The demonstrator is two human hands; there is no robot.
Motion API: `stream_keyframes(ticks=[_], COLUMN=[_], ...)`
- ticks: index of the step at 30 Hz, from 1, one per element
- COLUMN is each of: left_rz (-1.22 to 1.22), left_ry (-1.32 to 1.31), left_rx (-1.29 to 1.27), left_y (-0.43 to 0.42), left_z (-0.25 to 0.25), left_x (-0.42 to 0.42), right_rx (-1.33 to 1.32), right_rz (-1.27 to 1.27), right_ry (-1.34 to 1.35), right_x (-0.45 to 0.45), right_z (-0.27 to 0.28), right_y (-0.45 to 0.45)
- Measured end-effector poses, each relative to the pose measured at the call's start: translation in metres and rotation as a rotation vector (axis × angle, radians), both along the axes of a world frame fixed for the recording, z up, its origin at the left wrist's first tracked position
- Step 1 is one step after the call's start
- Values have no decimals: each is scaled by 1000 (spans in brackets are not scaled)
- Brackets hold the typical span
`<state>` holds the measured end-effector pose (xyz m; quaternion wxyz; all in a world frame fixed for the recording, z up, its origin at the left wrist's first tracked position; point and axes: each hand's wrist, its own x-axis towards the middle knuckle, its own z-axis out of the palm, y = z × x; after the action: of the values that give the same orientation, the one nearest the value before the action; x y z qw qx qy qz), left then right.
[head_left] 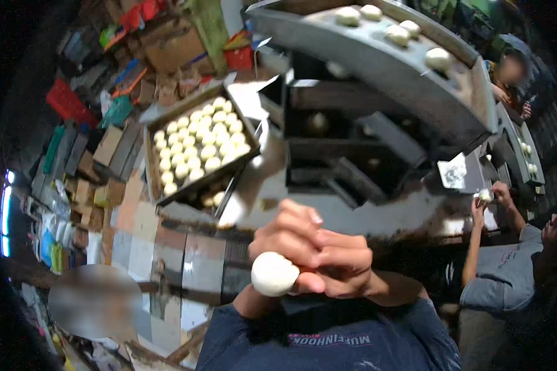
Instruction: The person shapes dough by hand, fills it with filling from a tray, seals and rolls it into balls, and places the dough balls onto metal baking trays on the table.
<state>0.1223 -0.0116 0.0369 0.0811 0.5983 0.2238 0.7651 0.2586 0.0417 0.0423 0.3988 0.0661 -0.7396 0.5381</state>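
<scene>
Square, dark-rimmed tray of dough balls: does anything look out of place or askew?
Yes: the square, dark-rimmed tray sits offset over a lower tray, leaving some round, whitish dough balls exposed below its edge.

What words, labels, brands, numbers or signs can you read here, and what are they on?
"MUFFINHOOK", as best it reads: upside down on the dark shirt of the person wearing the camera.
Smaller line beside it, on the same shirt: too small to read.
Reddish lettering on the nearby worker's grey shirt: too blurred to read.
Nothing else is legible; any print on the boxes is too small or blurred.
</scene>
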Motion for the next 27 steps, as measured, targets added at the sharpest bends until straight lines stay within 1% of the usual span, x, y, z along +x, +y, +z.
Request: stream_keyframes(ticks=[1, 2, 4, 5, 6, 8, 9, 10, 11, 12, 13, 14, 15, 16, 18, 19, 20, 22, 24, 25, 26, 27], left_rz=[54, 114, 188, 375, 323, -116, -117, -37, 41, 115, -115, -344, -382, -243, -196, -151, -77, -65, -125, -138, -148, -124], left_ry=[29, 54, -54, 225, 411, 56, 58, 135, 212, 381, 282, 182, 313, 318, 304, 302, 307, 279, 124, 82, 38, -11], left_rx=[6, 12, -139, -224, -272, -468, -460, -410, -359, -614, -504, -392, -502, -371, -455, -424, -379, -313, -257, -196, -140, -161], left_y=[10, 17, 34, 46, 56, 80, 90, 97, 104, 105, 103, 98, 99, 101, 98, 98, 99, 91, 79, 76, 73, 66], left_z=[7, 11, 14, 19, 19, -5, 0, 9, 15, -16, 27, 69, 69, 84, 90, 89, 85, 88, 77, 69, 59, 52], left_x=[1, 8, 29, 32, 31, 59, 71, 81, 88, 94, 93, 89, 85, 88, 80, 74, 70, 62, 51, 41, 27, 15], right_rx=[177, 389, 466, 529, 585, 955, 1073, 1272, 1318, 1366, 1371, 1206, 1072, 867, 759, 805, 733, 719, 972, 1006, 965, 929], right_rz=[-19, -134, -375, -440, -479, -442, -417, -411, -390, -368, -391, -232, -242, -256, -429, -488, -531, -463, -89, -84, -22, -14], right_ry=[-64, -163, -89, -44, 49, 22, 7, -1, -1, -2, 128, -25, -35, -30, -62, 23, -128, -557, -1026, -1052, -1154, -1145], right_x=[8, 23, 51, 64, 71, 81, 78, 82, 91, 99, 100, 112, 119, 125, 126, 115, 104, 80, 70, 73, 70, 72], right_z=[19, 41, 50, 60, 65, 84, 89, 96, 111, 122, 107, 149, 157, 168, 193, 201, 218, 234, 236, 228, 234, 235], right_y=[18, 27, 42, 49, 55, 72, 80, 90, 98, 105, 118, 123, 131, 136, 153, 175, 182, 202, 220, 219, 223, 229])
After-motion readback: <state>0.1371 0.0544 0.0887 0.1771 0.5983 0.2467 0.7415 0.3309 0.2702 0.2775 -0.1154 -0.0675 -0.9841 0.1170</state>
